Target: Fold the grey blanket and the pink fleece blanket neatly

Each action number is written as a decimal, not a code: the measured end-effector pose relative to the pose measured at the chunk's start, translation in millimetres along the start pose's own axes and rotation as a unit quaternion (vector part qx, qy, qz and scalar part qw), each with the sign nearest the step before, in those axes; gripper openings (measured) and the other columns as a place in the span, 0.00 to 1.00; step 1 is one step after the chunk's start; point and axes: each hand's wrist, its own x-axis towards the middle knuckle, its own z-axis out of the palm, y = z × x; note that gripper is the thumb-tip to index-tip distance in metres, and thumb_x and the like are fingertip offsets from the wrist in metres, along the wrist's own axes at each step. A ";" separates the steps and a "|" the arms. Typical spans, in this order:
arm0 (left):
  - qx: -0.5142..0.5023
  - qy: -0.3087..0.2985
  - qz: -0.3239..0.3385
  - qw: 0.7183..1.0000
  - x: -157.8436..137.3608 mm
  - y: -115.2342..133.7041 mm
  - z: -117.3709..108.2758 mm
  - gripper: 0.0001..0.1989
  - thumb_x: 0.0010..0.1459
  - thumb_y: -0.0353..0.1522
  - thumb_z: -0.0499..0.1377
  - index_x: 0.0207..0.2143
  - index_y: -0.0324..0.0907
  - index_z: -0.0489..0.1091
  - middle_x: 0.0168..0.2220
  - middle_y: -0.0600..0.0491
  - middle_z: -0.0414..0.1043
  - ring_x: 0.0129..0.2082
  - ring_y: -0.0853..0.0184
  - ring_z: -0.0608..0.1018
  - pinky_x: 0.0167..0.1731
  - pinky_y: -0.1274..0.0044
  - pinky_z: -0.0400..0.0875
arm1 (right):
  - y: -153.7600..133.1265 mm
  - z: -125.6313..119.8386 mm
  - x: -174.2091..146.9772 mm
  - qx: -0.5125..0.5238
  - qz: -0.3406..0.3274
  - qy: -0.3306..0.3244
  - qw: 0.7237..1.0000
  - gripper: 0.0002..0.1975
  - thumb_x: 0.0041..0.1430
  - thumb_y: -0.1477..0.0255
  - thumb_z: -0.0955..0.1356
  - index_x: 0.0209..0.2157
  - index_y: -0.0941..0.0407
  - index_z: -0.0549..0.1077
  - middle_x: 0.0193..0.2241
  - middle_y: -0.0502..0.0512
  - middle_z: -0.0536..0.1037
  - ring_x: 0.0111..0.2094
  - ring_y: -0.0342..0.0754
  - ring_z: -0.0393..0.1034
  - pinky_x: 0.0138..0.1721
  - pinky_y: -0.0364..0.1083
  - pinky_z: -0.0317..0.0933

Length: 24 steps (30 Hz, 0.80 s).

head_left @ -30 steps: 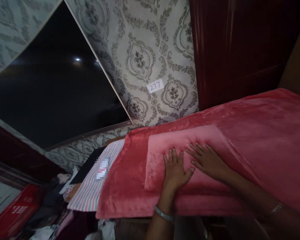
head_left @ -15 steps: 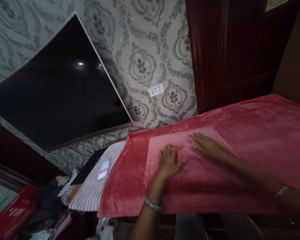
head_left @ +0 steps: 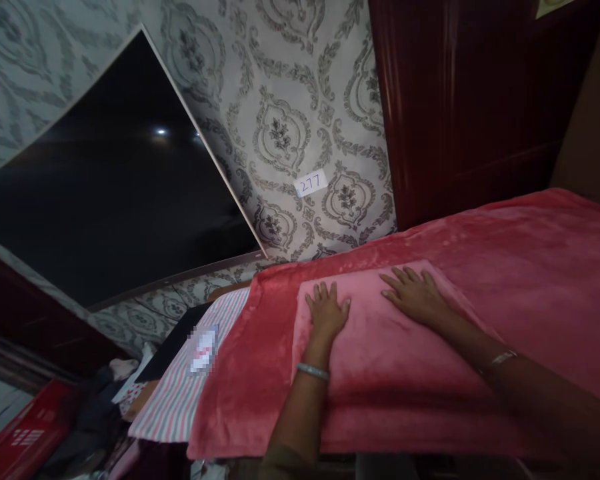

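A folded pink plush cloth (head_left: 365, 333) lies on a larger red-pink plush blanket (head_left: 275, 340). My left hand (head_left: 327, 313) rests flat near the left side of the folded cloth, fingers spread and pointing away from me. Flat on the cloth's far right part lies my right hand (head_left: 415, 293), its fingers apart and pointing to the left. Neither hand grips anything. The folded cloth looks mostly smooth, with faint ripples between the hands. Both wrists wear a bracelet.
A striped cloth (head_left: 180, 393) sticks out from under the blanket's left side, with a small blurred packet (head_left: 203, 350) on it. A television screen (head_left: 130, 180) stands against the patterned wall. A red box (head_left: 27, 430) and piled clothes are at lower left.
My left hand has slid slightly left and flattened. My right hand has shifted a little to the right, fingers spread wider. The folded cloth between them looks smoother.
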 end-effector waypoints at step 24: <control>0.030 -0.012 -0.006 0.999 3.3 -3.2 21.1 0.33 0.70 0.47 0.45 0.72 0.44 0.53 0.74 0.42 0.48 0.74 0.49 0.50 0.69 0.49 0.45 | 1.8 12.9 -6.0 -0.002 0.010 -0.005 1.000 0.30 0.70 0.56 0.56 0.68 0.50 0.64 0.68 0.61 0.60 0.69 0.64 0.51 0.67 0.68 0.42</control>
